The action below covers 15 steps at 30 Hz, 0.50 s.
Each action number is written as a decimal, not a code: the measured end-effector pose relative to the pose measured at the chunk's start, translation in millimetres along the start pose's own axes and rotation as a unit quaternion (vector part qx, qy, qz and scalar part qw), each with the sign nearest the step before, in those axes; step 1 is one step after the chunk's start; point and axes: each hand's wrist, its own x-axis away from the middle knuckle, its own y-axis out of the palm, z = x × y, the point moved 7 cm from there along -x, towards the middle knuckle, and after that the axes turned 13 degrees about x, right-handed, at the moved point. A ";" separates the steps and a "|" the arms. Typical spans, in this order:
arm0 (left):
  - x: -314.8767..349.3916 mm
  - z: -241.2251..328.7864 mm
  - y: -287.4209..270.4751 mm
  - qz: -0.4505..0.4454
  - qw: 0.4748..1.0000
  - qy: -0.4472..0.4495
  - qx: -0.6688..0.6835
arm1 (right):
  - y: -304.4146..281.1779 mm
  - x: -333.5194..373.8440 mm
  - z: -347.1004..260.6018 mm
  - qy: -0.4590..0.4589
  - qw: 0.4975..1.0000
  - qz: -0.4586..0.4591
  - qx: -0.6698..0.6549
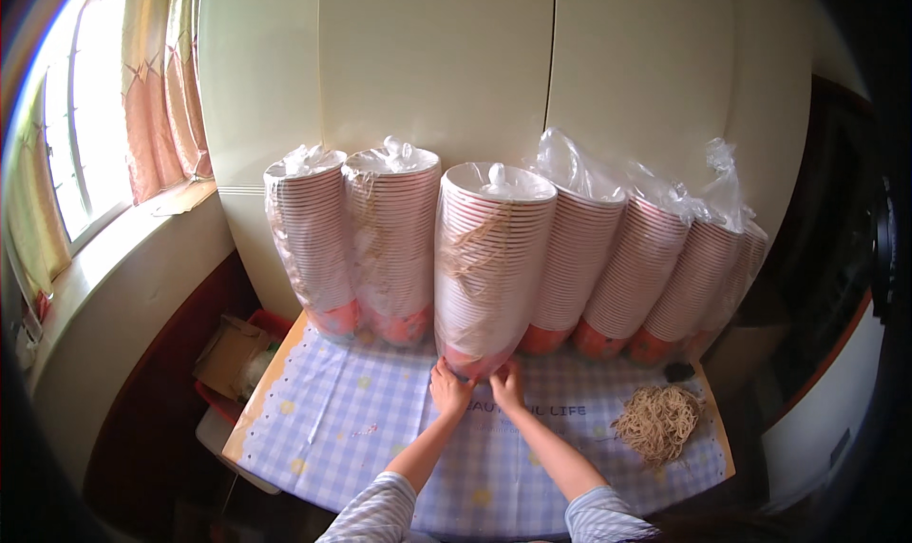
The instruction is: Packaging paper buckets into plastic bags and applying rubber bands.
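Observation:
A tall stack of white paper buckets point(494, 248) with a red part at its base stands upright at the table's middle, inside a clear plastic bag. Tan twine point(475, 258) crosses the front of this stack. At its foot, my left hand point(450, 389) is closed on the lower left of the bagged stack. My right hand point(507, 383) closes on the lower right side, a short gap from the left. The fingertips are partly hidden against the base, so whether they also pinch twine I cannot tell.
Two similar bagged stacks point(391, 248) stand to the left, and several more point(632, 267) lean in a row to the right. A heap of loose twine point(659, 423) and a small black object point(678, 372) lie on the right of the checked tablecloth point(370, 467). Cabinet doors point(437, 68) rise behind.

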 end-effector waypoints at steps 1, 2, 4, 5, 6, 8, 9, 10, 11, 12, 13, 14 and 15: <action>-4.4 -2.2 -1.4 0.004 1.000 0.001 0.000 | 5.2 9.7 -11.5 -0.029 0.999 -0.010 0.040; -8.1 -5.3 -1.8 0.003 1.000 -0.005 -0.026 | 5.7 23.1 -23.9 -0.032 0.991 -0.051 0.118; -14.4 -6.1 2.4 -0.002 0.999 -0.007 -0.051 | 10.1 22.0 -36.8 -0.065 0.988 -0.047 0.135; -16.7 -3.9 4.6 0.005 0.999 -0.001 -0.052 | 10.0 21.5 -41.5 -0.080 0.982 -0.054 0.163; -19.2 -2.3 6.4 0.013 0.998 0.005 -0.055 | 8.5 14.8 -42.9 -0.079 0.982 -0.051 0.164; -24.8 -4.4 13.3 0.017 0.998 0.017 -0.060 | 11.2 7.2 -44.8 -0.111 0.979 -0.065 0.160; -27.5 -5.4 15.5 0.023 0.997 0.027 -0.066 | 11.4 4.4 -43.9 -0.110 0.979 -0.064 0.159; -31.0 -4.5 17.6 0.023 0.997 0.029 -0.067 | 14.1 -0.4 -40.9 -0.113 0.975 -0.073 0.178; -34.8 -3.8 21.7 0.008 0.997 0.028 -0.071 | 16.7 -4.3 -37.9 -0.115 0.970 -0.083 0.196; -38.2 -3.2 25.6 -0.007 0.997 0.028 -0.076 | 17.0 -6.8 -35.1 -0.115 0.971 -0.082 0.195; -43.8 -7.6 26.8 -0.004 0.997 0.029 -0.077 | 22.7 -8.5 -34.9 -0.109 0.963 -0.106 0.224; -49.8 -11.5 29.2 -0.003 0.995 0.036 -0.092 | 28.1 -9.8 -34.5 -0.104 0.953 -0.131 0.253; -55.4 -15.2 31.0 -0.003 0.993 0.044 -0.106 | 30.8 -11.5 -37.0 -0.106 0.953 -0.131 0.251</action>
